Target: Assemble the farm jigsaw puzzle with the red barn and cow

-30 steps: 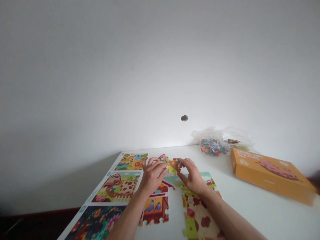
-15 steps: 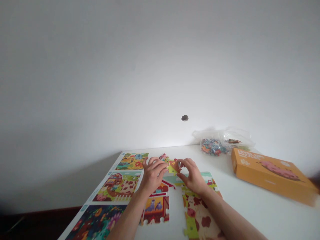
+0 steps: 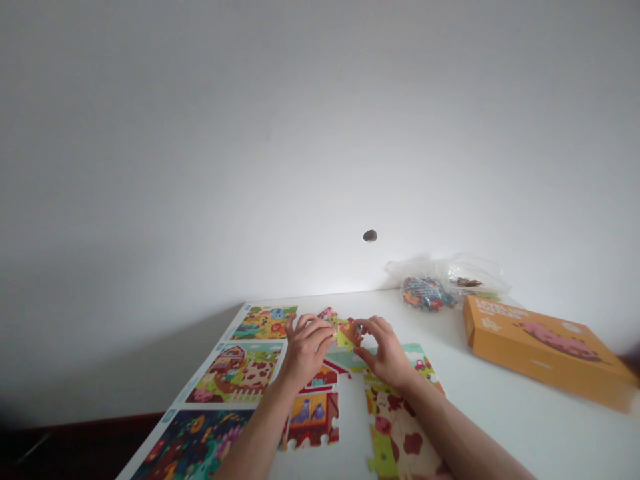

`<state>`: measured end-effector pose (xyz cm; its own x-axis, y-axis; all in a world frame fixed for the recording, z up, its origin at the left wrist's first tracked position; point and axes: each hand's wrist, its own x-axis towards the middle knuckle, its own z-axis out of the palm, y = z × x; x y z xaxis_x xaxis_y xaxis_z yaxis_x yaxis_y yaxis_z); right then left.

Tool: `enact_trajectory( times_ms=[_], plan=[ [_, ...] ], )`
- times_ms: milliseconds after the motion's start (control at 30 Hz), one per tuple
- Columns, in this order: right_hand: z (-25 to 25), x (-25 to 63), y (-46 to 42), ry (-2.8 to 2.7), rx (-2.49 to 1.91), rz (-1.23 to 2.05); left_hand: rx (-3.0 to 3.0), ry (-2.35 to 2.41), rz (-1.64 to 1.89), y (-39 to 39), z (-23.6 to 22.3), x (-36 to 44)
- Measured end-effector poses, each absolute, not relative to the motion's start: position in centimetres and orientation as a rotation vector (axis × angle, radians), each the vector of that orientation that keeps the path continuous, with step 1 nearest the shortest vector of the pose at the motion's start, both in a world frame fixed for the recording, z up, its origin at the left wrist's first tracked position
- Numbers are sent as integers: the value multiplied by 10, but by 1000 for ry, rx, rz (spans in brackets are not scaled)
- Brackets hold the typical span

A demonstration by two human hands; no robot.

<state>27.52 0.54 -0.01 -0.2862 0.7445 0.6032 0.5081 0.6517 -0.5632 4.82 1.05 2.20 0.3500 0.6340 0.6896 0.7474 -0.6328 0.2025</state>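
Note:
My left hand (image 3: 304,352) and my right hand (image 3: 384,353) meet over the far part of a white table (image 3: 500,413). Both pinch a small yellow-green and orange puzzle piece (image 3: 346,333) between their fingertips, just above the table. Below them lie a joined barn section (image 3: 315,410) and a joined cow section (image 3: 397,427) of a colourful jigsaw puzzle. A further loose piece (image 3: 327,313) peeks out behind my left fingers.
A reference sheet (image 3: 235,373) with several farm pictures lies to the left. An orange puzzle box (image 3: 545,347) sits at the right. Clear bags of puzzle pieces (image 3: 440,283) rest against the white wall, which has a small dark mark (image 3: 369,235).

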Motion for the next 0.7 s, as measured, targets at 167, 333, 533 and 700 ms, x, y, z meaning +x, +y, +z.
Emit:
enact_trajectory(
  times_ms=[167,333,533,700],
  plan=[
    [1,274,6,-1978,-1109,280,-2425,-1369,-1111,11,21,50],
    [-8,281,15,-1784,-1649,164,-2293,-1729,-882,18,9,45],
    [-16,287,20,-1701,-2035,74,-2291,-1984,-669,23,-7,39],
    [-8,284,17,-1822,-1957,51,-2290,-2022,-691,24,-5,40]
  ],
)
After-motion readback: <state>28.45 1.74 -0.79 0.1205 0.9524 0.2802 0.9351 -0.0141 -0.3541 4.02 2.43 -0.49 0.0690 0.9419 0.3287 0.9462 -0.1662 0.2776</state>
